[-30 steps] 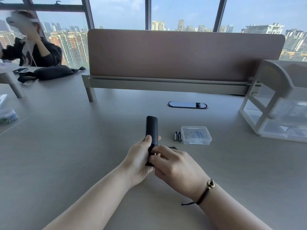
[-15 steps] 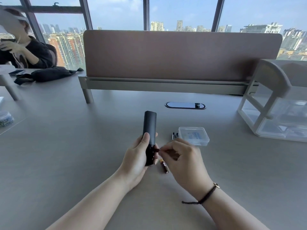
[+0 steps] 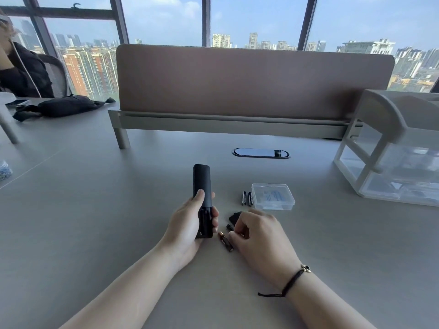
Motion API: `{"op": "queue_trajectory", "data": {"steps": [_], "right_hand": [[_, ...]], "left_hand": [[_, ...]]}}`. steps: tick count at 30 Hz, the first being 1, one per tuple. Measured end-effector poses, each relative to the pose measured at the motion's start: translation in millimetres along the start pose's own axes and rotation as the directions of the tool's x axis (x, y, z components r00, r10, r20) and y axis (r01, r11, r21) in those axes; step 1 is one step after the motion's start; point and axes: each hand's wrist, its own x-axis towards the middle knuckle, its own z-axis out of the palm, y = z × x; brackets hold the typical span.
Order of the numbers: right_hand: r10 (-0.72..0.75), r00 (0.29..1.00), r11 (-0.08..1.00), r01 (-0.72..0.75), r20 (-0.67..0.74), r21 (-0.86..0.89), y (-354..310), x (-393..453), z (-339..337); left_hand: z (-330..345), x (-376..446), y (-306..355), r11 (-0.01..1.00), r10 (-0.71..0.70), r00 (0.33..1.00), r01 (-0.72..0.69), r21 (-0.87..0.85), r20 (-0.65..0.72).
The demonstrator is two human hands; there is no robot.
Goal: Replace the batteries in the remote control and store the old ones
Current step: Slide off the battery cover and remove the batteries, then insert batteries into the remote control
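Observation:
My left hand [image 3: 187, 224] grips a black remote control [image 3: 202, 184] upright above the table, its battery bay [image 3: 204, 220] uncovered at the lower end. One old copper-and-black battery [image 3: 225, 241] lies on the table just right of the remote. My right hand [image 3: 257, 235] rests on the table and pinches a second old battery [image 3: 230, 227], whose dark end sticks out of the fingertips. The black battery cover [image 3: 235, 216] lies behind those fingers. Two new dark batteries [image 3: 246, 198] lie side by side against a clear lidded plastic box [image 3: 273, 196].
A white and clear drawer organiser [image 3: 392, 162] stands at the right. A brown desk divider [image 3: 237, 91] runs across the back, with an oval cable port [image 3: 261, 153] before it. A black bag [image 3: 64, 106] and a seated person [image 3: 21, 74] are far left.
My right hand pulled a battery out of the remote and moved it down to the table beside the first old battery. My left hand lifted the remote slightly.

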Motion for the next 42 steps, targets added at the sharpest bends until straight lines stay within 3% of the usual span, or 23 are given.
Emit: {"op": "queue_trajectory", "data": {"steps": [10, 17, 23, 32, 35, 38, 40, 42], "right_hand": [[-0.015, 0.999, 0.997, 0.017, -0.032, 0.079, -6.0, -3.8, 1.0], [0.111, 0.986, 0.975, -0.131, 0.121, 0.178, -17.7, -4.9, -0.3], [0.088, 0.993, 0.989, -0.096, 0.077, 0.115, -13.4, -3.3, 8.1], [0.058, 0.995, 0.994, -0.066, 0.080, 0.090, -14.4, 6.9, 4.0], [0.087, 0.996, 0.992, -0.088, 0.013, 0.094, -14.9, 19.0, -6.8], [-0.046, 0.995, 0.985, 0.030, -0.087, -0.169, -9.1, 47.1, -26.3], [-0.095, 0.995, 0.916, 0.103, 0.042, -0.387, -0.3, 73.0, -34.1], [-0.009, 0.975, 0.856, 0.123, 0.223, -0.502, 6.6, 95.4, -33.4]], "left_hand": [[7.4, -3.7, -6.1, 0.990, 0.006, 1.000, -0.006, 0.142, 0.003], [7.8, -1.6, -4.9, 0.998, -0.017, 1.000, 0.017, 0.059, -0.002], [2.1, 4.3, -4.9, 0.999, -0.049, 0.999, 0.049, -0.019, 0.009], [-7.0, 13.8, 7.6, 0.972, -0.113, 0.984, 0.138, -0.189, 0.139], [-9.2, 14.8, 8.0, 0.968, -0.119, 0.977, 0.154, -0.200, 0.176], [-10.7, 15.4, 8.0, 0.961, -0.120, 0.970, 0.168, -0.222, 0.214], [-11.3, 15.7, 8.0, 0.957, -0.118, 0.969, 0.169, -0.234, 0.219], [-11.8, 15.6, 7.6, 0.957, -0.115, 0.969, 0.168, -0.235, 0.220]]}}
